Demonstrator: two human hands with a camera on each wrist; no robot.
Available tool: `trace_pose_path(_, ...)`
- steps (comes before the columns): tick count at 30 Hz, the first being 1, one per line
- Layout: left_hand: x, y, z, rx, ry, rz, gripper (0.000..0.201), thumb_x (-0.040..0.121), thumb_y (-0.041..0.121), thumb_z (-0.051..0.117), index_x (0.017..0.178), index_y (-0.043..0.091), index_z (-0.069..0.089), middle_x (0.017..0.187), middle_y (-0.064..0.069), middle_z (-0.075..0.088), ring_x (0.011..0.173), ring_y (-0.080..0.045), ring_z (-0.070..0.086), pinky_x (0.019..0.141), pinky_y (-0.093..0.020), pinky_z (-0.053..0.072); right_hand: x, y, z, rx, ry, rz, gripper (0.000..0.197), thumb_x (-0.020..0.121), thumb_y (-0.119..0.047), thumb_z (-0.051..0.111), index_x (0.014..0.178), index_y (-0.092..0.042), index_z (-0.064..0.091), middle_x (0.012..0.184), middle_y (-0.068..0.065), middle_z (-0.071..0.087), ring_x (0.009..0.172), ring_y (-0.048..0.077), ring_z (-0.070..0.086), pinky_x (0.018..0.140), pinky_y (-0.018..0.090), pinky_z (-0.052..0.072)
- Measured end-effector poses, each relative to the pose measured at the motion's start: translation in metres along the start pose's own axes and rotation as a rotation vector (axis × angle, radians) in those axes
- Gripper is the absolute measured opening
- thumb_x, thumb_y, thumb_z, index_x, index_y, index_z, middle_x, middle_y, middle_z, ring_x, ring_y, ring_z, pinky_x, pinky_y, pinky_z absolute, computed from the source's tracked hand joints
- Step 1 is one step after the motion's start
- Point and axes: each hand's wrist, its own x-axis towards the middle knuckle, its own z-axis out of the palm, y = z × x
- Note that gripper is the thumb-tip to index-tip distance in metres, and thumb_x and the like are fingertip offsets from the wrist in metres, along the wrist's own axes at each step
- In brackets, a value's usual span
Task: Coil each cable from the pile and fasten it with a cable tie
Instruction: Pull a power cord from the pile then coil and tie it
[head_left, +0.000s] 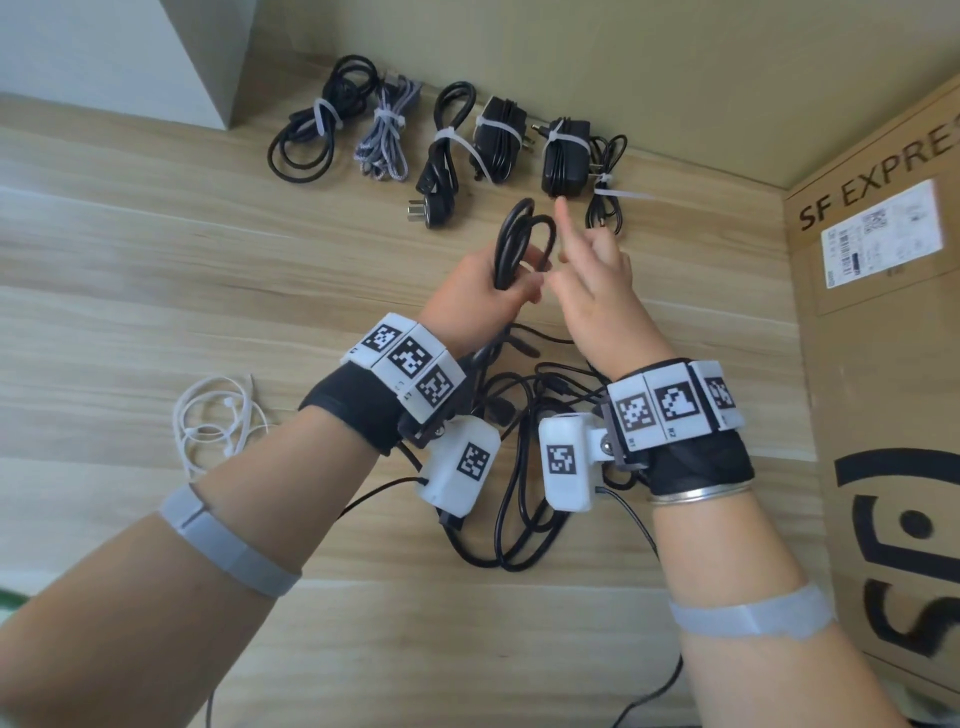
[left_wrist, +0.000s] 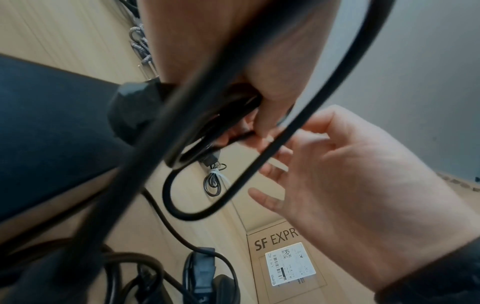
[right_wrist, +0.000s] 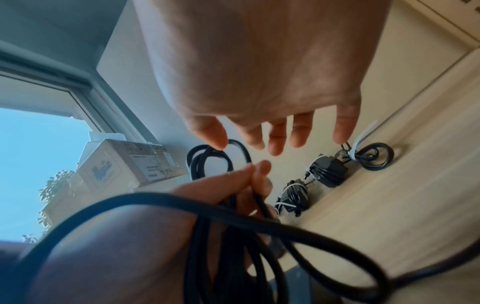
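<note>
While the left hand (head_left: 483, 291) is clamped round the gathered loops of a thick black rubbery power cable (head_left: 519, 244), just right of that grip the right hand (head_left: 592, 291) hovers, fingers spread, holding nothing. Cord looks stiff and springy, so I'd pinch where the loops cross; its loose tail hangs below into the pile.

I see a pale wood-grain bench (head_left: 156, 249) meeting a beige wall (head_left: 571, 52); a cardboard box (head_left: 878, 364) fills the frame's right, a daylit window (right_wrist: 39, 154) the wrist view's left.
</note>
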Motion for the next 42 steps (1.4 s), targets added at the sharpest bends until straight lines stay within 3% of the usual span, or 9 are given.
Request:
trace_pose_path(4, 0.008, -0.003, -0.004, 0.070, 0.072, -0.025, 0.016, 0.093, 0.009, 0.045, 0.083, 0.015, 0.055, 0.066, 0.007, 0.050, 0.059, 0.002, 0.047, 0.057, -0.008, 0.036, -0.010, 0.000, -0.003, 0.063, 0.071, -0.193, 0.050, 0.076, -0.002, 0.050, 0.120, -0.026, 0.053, 0.099, -0.007, 0.042, 0.084, 0.009, 0.043, 0.076, 0.015, 0.035)
trace_pose_path(9, 0.008, -0.004, -0.006, 0.023, 0.046, -0.022, 0.033, 0.095, 0.008, 0.041, 0.064, 0.017, 0.046, 0.059, 0.003, 0.050, 0.050, 0.003, 0.051, 0.061, -0.017, 0.044, -0.016, 0.001, 0.000, 0.087, -0.069, -0.329, 0.031, 0.072, -0.003, 0.069, 0.096, -0.021, 0.062, 0.093, -0.008, 0.054, 0.073, 0.012, 0.046, 0.063, 0.007, 0.034)
trace_pose_path(14, 0.009, -0.008, -0.007, 0.056, 0.029, 0.006, 0.027, 0.094, 0.014, 0.047, 0.068, 0.020, 0.047, 0.061, 0.006, 0.049, 0.055, 0.002, 0.048, 0.060, -0.017, 0.040, -0.012, -0.002, 0.005, 0.047, -0.111, -0.333, 0.017, 0.068, -0.013, 0.079, 0.079, -0.019, 0.068, 0.085, -0.007, 0.057, 0.069, 0.008, 0.045, 0.062, 0.010, 0.034)
trace_pose_path(20, -0.001, -0.004, -0.010, 0.067, -0.009, 0.030, 0.037, 0.099, 0.029, 0.036, 0.066, 0.014, 0.044, 0.055, 0.003, 0.044, 0.042, 0.001, 0.044, 0.050, -0.010, 0.036, -0.005, 0.004, 0.000, 0.095, 0.196, -0.201, 0.007, 0.084, -0.017, 0.061, 0.080, -0.015, 0.066, 0.075, 0.005, 0.067, 0.072, 0.020, 0.065, 0.073, 0.042, 0.054)
trace_pose_path(26, -0.012, 0.003, -0.012, -0.042, -0.131, 0.066, 0.079, 0.074, 0.073, 0.043, 0.097, 0.000, 0.062, 0.066, -0.004, 0.057, 0.056, 0.000, 0.051, 0.059, -0.014, 0.042, 0.005, -0.002, -0.004, 0.100, 0.247, -0.037, 0.013, 0.084, -0.018, 0.059, 0.072, -0.014, 0.062, 0.059, 0.002, 0.064, 0.056, 0.009, 0.065, 0.069, 0.035, 0.056)
trace_pose_path(28, -0.014, 0.003, -0.014, -0.007, -0.179, 0.069, 0.044, 0.075, 0.055, 0.063, 0.094, 0.016, 0.060, 0.077, 0.001, 0.061, 0.069, 0.001, 0.055, 0.069, -0.013, 0.045, 0.006, -0.008, -0.006, 0.098, 0.264, -0.039, 0.012, 0.086, -0.013, 0.059, 0.075, -0.010, 0.063, 0.058, -0.002, 0.063, 0.052, 0.000, 0.062, 0.061, 0.019, 0.053)
trace_pose_path(31, -0.017, 0.002, -0.017, -0.008, -0.183, -0.003, 0.024, 0.080, 0.019, 0.070, 0.097, 0.018, 0.052, 0.083, 0.006, 0.063, 0.078, -0.004, 0.060, 0.077, -0.018, 0.049, 0.008, -0.018, -0.005, 0.162, 0.245, -0.042, 0.011, 0.087, -0.013, 0.060, 0.084, -0.005, 0.067, 0.065, 0.004, 0.067, 0.051, 0.008, 0.065, 0.054, 0.024, 0.055)
trace_pose_path(36, -0.029, -0.001, -0.037, -0.072, -0.129, -0.039, 0.015, 0.087, 0.024, 0.061, 0.080, 0.010, 0.061, 0.067, 0.004, 0.066, 0.077, -0.026, 0.063, 0.083, -0.043, 0.052, 0.011, -0.035, 0.013, 0.196, 0.219, -0.104, 0.013, 0.085, -0.017, 0.063, 0.082, -0.006, 0.068, 0.066, 0.007, 0.067, 0.055, 0.009, 0.061, 0.063, 0.032, 0.052)
trace_pose_path(42, -0.044, 0.000, -0.064, -0.063, -0.004, -0.023, 0.028, 0.090, 0.030, 0.053, 0.064, 0.020, 0.053, 0.046, 0.007, 0.052, 0.056, -0.018, 0.056, 0.068, -0.034, 0.047, 0.015, -0.057, 0.041, 0.237, 0.126, -0.165, 0.024, 0.091, -0.027, 0.054, 0.088, -0.007, 0.068, 0.075, 0.009, 0.066, 0.069, 0.016, 0.058, 0.070, 0.035, 0.048)
